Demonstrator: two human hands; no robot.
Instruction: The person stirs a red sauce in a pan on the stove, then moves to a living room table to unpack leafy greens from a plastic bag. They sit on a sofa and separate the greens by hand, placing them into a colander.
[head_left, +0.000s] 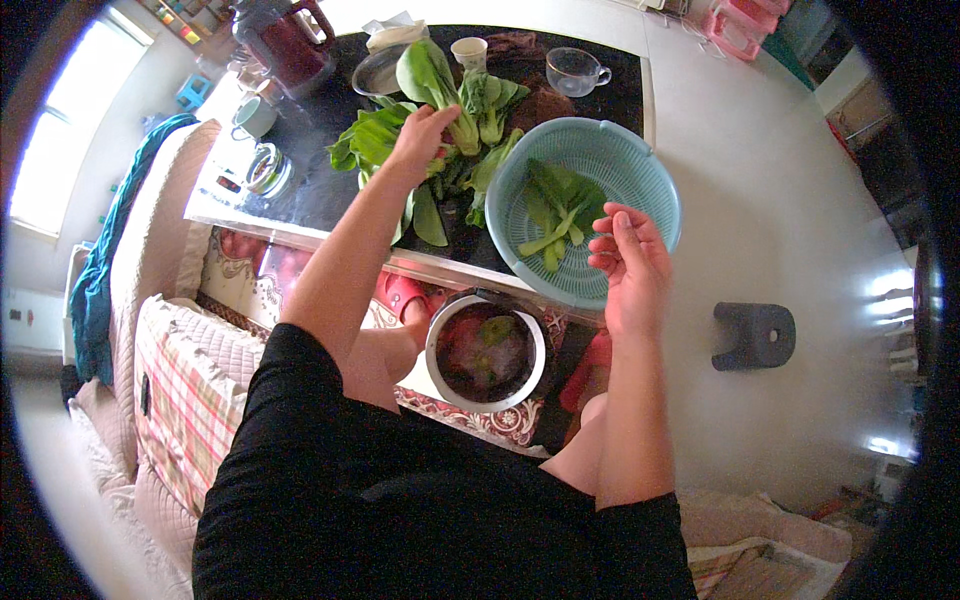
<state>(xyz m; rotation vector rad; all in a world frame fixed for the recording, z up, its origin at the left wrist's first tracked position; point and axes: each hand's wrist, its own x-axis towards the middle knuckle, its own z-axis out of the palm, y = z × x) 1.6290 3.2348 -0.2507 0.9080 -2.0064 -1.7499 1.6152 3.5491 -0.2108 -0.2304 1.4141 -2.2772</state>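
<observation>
My left hand (426, 140) grips a head of bok choy (427, 75) near its white-green base, over a pile of leafy greens (375, 139) on the black tabletop. Another bok choy head (489, 105) lies just right of it. A light-blue plastic colander (649, 180) stands at the table's near right edge with loose green leaves (559, 202) inside. Over the colander's near right side is my right hand (634, 262), its fingers loosely curled and nothing seen in them. Between my legs, below the table edge, a round metal pot (538, 360) holds some leaf pieces (496, 330).
On the black table stand a glass cup (574, 73), a paper cup (470, 54), a metal dish (375, 73), a large dark red kettle (281, 45), a mug (256, 118) and a glass jar (268, 171). A grey stool (754, 336) is on the floor to the right.
</observation>
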